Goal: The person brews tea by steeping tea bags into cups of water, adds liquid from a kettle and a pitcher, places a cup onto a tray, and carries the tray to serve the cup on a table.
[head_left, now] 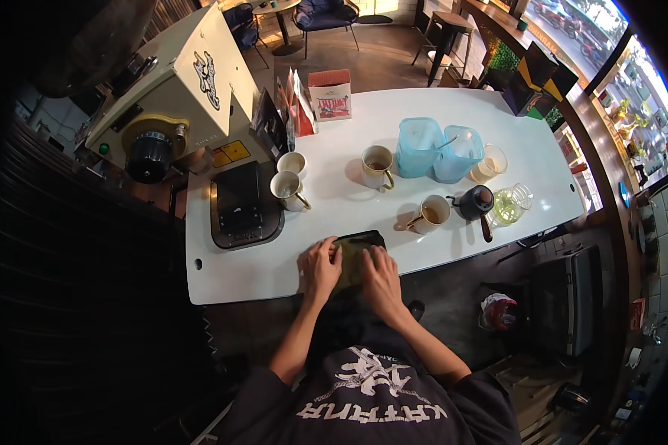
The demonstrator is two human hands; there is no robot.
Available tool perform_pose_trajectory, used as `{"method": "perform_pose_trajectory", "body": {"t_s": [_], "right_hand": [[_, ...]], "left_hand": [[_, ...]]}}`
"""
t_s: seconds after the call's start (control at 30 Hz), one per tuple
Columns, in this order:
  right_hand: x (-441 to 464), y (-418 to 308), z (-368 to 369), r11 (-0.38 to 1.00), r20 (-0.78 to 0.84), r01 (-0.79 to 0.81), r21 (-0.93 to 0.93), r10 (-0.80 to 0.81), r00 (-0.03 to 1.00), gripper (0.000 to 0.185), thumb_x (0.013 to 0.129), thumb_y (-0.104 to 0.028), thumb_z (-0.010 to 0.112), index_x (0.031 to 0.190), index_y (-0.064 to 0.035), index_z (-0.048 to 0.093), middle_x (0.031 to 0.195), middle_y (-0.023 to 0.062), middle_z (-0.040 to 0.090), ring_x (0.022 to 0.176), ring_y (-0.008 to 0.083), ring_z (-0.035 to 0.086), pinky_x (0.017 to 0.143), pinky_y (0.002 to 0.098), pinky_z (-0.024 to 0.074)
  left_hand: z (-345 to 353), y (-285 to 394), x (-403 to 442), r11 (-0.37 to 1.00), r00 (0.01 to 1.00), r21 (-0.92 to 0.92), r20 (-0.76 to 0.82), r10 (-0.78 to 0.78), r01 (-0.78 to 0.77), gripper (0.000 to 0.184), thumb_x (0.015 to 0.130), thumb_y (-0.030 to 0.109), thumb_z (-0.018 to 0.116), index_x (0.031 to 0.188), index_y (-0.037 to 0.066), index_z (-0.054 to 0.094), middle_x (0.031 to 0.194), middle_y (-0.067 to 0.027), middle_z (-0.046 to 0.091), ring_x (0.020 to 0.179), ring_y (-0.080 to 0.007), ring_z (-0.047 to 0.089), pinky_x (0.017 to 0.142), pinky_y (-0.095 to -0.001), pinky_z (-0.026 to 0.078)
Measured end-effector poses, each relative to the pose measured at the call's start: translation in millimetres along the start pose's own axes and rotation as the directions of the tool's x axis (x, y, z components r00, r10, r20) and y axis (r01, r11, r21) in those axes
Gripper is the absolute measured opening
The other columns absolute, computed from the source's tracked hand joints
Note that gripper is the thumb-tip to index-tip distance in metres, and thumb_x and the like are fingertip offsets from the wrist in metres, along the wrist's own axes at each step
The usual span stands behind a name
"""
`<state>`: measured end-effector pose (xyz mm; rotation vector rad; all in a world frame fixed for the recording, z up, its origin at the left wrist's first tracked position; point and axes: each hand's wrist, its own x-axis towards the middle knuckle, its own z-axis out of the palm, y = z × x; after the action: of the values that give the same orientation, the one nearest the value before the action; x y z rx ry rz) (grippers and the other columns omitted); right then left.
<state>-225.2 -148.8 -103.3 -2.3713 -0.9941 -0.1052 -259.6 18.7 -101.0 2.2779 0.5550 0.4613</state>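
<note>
At the near edge of the white table, a dark flat thing with a black rim and a greenish-brown surface (354, 261) lies between my hands; its kind is unclear. My left hand (322, 267) has its bent fingers closed along its left side. Over its right side, my right hand (380, 276) curls its fingers, partly hiding it. To the right stands a mug holding brown liquid (430, 212). Beyond my hands is another mug with dark contents (377, 167). A mug with a gilt handle (288, 188) and a second pale cup (292, 162) stand to the left.
A cream coffee machine (215, 111) and a black scale-like platform (245, 208) occupy the table's left. Toward the right are blue plastic containers (419, 144), a small black pot (473, 202), a glass jug (508, 206) and a glass cup (491, 163). Behind stands a red-and-white box (330, 96).
</note>
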Motion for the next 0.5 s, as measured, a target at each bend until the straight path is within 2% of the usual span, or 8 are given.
{"method": "perform_pose_trajectory", "body": {"t_s": [0.03, 0.07, 0.1, 0.13, 0.17, 0.2, 0.23, 0.5], "right_hand": [[-8, 1, 8, 0.998, 0.085, 0.003, -0.061, 0.003, 0.996, 0.061, 0.089, -0.014, 0.061, 0.143, 0.0089, 0.043, 0.149, 0.0305, 0.04, 0.142, 0.0471, 0.034, 0.116, 0.0565, 0.0273], [-14, 2, 16, 0.998, 0.084, -0.002, -0.063, 0.008, 0.996, 0.061, 0.089, -0.014, 0.061, 0.143, 0.0089, 0.043, 0.149, 0.0305, 0.04, 0.142, 0.0471, 0.034, 0.116, 0.0565, 0.0273], [-18, 1, 23, 0.994, 0.083, -0.035, -0.104, 0.043, 0.996, 0.064, 0.091, -0.021, 0.06, 0.144, 0.0086, 0.041, 0.151, 0.0306, 0.037, 0.143, 0.0469, 0.032, 0.118, 0.0564, 0.0248], [-20, 2, 28, 0.987, 0.082, -0.064, -0.145, 0.076, 0.994, 0.067, 0.094, -0.029, 0.059, 0.146, 0.0084, 0.039, 0.154, 0.0306, 0.034, 0.145, 0.0467, 0.029, 0.119, 0.0564, 0.0223], [-22, 6, 33, 0.979, 0.109, -0.044, -0.199, 0.067, 0.992, 0.073, 0.095, -0.036, 0.059, 0.149, 0.0081, 0.036, 0.157, 0.0298, 0.03, 0.148, 0.0452, 0.025, 0.121, 0.0581, 0.0178], [-23, 5, 32, 0.979, 0.109, -0.042, -0.198, 0.065, 0.992, 0.073, 0.095, -0.036, 0.059, 0.149, 0.0081, 0.036, 0.157, 0.0298, 0.03, 0.148, 0.0452, 0.025, 0.121, 0.0581, 0.0178], [-23, 5, 31, 0.976, 0.12, -0.046, -0.214, 0.073, 0.99, 0.074, 0.096, -0.036, 0.059, 0.15, 0.0077, 0.035, 0.158, 0.0289, 0.03, 0.149, 0.0442, 0.023, 0.121, 0.0595, 0.0161], [-1, 22, 40, 0.953, 0.086, -0.063, -0.297, 0.092, 0.992, 0.074, 0.097, -0.039, 0.053, 0.153, 0.0041, 0.031, 0.162, 0.0238, 0.025, 0.153, 0.0377, 0.018, 0.12, 0.0631, 0.0063]], "left_hand": [[-2, 2, -4, 1.0, 1.0, -0.002, 0.005, 0.004, -0.004, 0.022, 0.087, 0.014, 0.071, 0.108, 0.005, 0.071, 0.086, -0.0115, 0.071, 0.08, -0.0315, 0.07, 0.076, -0.0428, 0.055], [-5, 4, -10, 0.999, 0.996, -0.002, 0.071, 0.052, -0.052, 0.029, 0.09, 0.014, 0.068, 0.117, 0.003, 0.067, 0.103, -0.0167, 0.069, 0.096, -0.0339, 0.067, 0.087, -0.0432, 0.053], [-7, 4, -17, 0.995, 0.986, -0.004, 0.135, 0.1, -0.101, 0.036, 0.093, 0.015, 0.065, 0.126, 0.0, 0.063, 0.12, -0.0219, 0.066, 0.112, -0.0363, 0.065, 0.098, -0.0437, 0.05], [-6, 3, -25, 0.995, 0.986, -0.006, 0.136, 0.101, -0.102, 0.036, 0.093, 0.015, 0.065, 0.126, 0.0, 0.063, 0.12, -0.0219, 0.066, 0.112, -0.0363, 0.065, 0.098, -0.0437, 0.05], [-5, 0, -34, 0.978, 0.959, 0.074, 0.226, 0.172, -0.193, 0.041, 0.095, 0.015, 0.061, 0.132, -0.002, 0.057, 0.133, -0.0248, 0.056, 0.125, -0.0394, 0.054, 0.106, -0.0467, 0.043], [-6, 0, -41, 0.947, 0.919, 0.144, 0.32, 0.23, -0.287, 0.046, 0.097, 0.016, 0.058, 0.139, -0.004, 0.052, 0.147, -0.0278, 0.046, 0.137, -0.0424, 0.044, 0.114, -0.0498, 0.036], [-6, -1, -48, 0.956, 0.88, 0.141, 0.445, 0.17, -0.256, 0.054, 0.1, 0.02, 0.052, 0.147, -0.006, 0.042, 0.158, -0.0278, 0.031, 0.146, -0.0446, 0.028, 0.12, -0.0544, 0.023], [5, -13, -38, 0.905, 0.877, 0.249, 0.428, 0.218, -0.346, 0.063, 0.101, 0.024, 0.052, 0.156, 0.002, 0.028, 0.163, -0.0216, 0.023, 0.151, -0.0396, 0.022, 0.122, -0.0529, 0.018]]}}
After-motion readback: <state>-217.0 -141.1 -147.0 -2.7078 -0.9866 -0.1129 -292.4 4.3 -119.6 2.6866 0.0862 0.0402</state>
